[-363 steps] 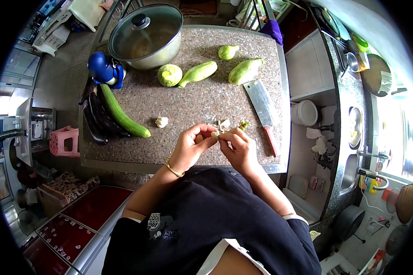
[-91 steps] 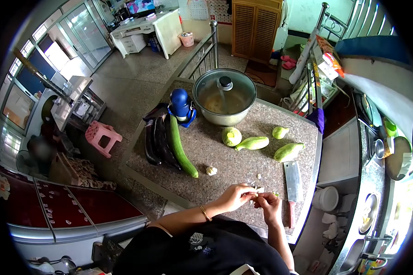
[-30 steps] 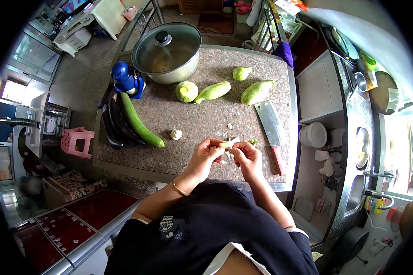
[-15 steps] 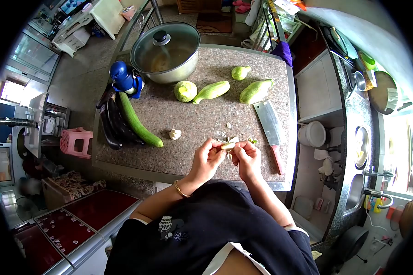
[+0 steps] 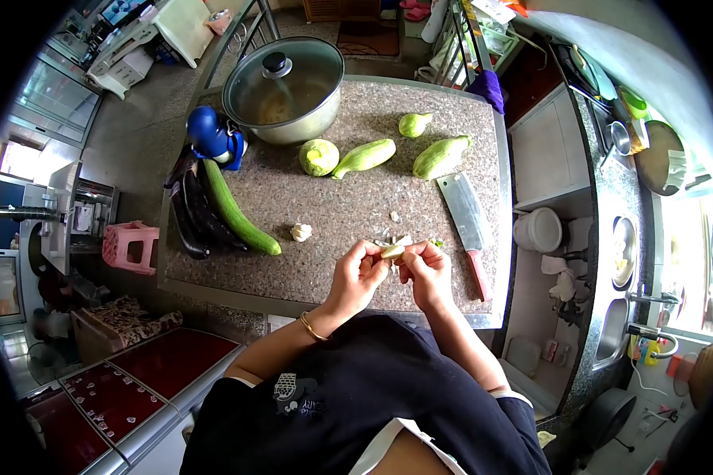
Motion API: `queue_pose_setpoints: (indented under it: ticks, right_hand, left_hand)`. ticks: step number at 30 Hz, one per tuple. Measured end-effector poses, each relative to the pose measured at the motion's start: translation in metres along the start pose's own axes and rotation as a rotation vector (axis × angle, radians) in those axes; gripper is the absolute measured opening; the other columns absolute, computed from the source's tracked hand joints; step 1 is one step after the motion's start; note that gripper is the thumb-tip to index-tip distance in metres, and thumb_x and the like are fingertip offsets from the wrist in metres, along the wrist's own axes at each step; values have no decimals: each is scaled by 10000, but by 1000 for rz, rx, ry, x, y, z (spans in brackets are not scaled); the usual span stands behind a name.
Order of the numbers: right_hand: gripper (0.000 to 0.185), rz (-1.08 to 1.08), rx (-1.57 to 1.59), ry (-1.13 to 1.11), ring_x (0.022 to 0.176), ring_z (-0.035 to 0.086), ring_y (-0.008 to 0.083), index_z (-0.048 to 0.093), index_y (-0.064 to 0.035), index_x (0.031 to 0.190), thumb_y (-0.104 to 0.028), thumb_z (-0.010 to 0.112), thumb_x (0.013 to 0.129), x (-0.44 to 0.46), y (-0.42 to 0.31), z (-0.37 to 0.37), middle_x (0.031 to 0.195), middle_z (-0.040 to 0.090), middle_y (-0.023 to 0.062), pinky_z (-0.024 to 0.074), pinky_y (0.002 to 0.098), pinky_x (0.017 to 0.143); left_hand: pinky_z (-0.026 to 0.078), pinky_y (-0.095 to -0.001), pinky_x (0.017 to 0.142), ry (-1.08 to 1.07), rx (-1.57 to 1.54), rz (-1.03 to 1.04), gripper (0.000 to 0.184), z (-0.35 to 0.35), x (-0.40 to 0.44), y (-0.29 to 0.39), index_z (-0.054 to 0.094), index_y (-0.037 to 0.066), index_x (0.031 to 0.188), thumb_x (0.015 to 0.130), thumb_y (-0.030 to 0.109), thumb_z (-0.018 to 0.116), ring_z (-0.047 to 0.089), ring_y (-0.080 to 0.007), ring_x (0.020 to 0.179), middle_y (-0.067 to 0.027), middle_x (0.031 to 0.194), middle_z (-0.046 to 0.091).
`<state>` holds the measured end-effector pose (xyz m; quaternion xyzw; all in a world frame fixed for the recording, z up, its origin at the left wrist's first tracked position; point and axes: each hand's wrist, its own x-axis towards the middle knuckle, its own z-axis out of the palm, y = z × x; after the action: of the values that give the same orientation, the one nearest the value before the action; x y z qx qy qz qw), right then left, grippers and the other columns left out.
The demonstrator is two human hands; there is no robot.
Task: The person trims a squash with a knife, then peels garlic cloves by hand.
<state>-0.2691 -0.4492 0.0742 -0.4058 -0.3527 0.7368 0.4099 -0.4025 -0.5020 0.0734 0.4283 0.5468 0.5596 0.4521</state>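
Note:
A pale garlic clove (image 5: 392, 252) is pinched between the fingertips of my left hand (image 5: 358, 271) and my right hand (image 5: 426, 273), just over the front part of the stone table. Both hands are closed around its two ends. Small bits of garlic skin and cloves (image 5: 403, 241) lie beneath and behind my fingers, partly hidden. To the left of my hands sits a garlic bulb (image 5: 301, 232). A cleaver (image 5: 466, 218) with a red handle rests flat on the right, its handle toward me.
Several green squashes (image 5: 364, 157) lie across the table's middle and right. A large lidded pot (image 5: 284, 95) stands at the back left, beside a blue bottle (image 5: 210, 134). Dark eggplants (image 5: 194, 210) and a long green gourd (image 5: 238, 210) lie along the left edge. A sink counter (image 5: 610, 317) runs at right.
Hardly anything differs. Both hands keep the garlic clove at nearly the same spot, and the whole view has shifted very slightly.

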Motion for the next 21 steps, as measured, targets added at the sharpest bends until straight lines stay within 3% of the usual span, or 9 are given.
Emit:
queue_pose_setpoints:
  ticks: [4, 6, 13, 16, 19, 21]
  right_hand:
    - [66, -39, -200, 33, 532, 506, 77, 558, 19, 827, -46, 563, 838, 4, 2, -5, 683, 586, 45, 421, 214, 479]
    - [70, -70, -302, 46, 542, 508, 67, 564, 24, 829, -45, 569, 830, 2, 1, -2, 671, 583, 35, 421, 209, 491]
    - [74, -127, -486, 77, 576, 505, 38, 588, 30, 801, -43, 586, 798, 0, 2, 1, 637, 571, -1, 418, 193, 533]
    - [70, -93, -508, 90, 581, 507, 41, 587, 29, 794, -41, 584, 785, 5, 11, -3, 637, 571, 4, 418, 197, 536]
    - [68, -54, -551, 174, 581, 510, 46, 587, 28, 788, -38, 581, 774, 12, 24, -16, 637, 574, 10, 421, 203, 539]
    - [67, -76, -584, 200, 574, 512, 53, 575, 25, 769, -41, 583, 773, 14, 27, -25, 639, 588, 28, 421, 209, 536]
  left_hand:
    - [311, -161, 483, -100, 162, -58, 119, -5, 4, 2, 550, 17, 931, 835, 61, 603, 360, 7, 564, 67, 675, 476]
    - [364, -190, 493, -87, 93, -2, 176, -2, 6, 2, 561, -4, 971, 816, 63, 613, 428, -29, 569, 9, 687, 526]
    - [402, -191, 546, -104, 232, 169, 189, -4, 11, 10, 561, -12, 1028, 870, 93, 567, 479, -40, 628, -21, 775, 582]
    - [403, -188, 548, -48, 64, -3, 182, -1, 8, -1, 562, 2, 1038, 905, 117, 516, 468, -39, 621, -30, 841, 605]
    - [376, -170, 537, 21, -398, -242, 228, -2, 10, -3, 551, 30, 1063, 937, 194, 455, 438, -30, 607, -29, 879, 614]
    - [375, -185, 559, 31, -687, -417, 224, -7, 14, -1, 531, 24, 1093, 929, 154, 450, 440, -50, 621, -19, 853, 574]
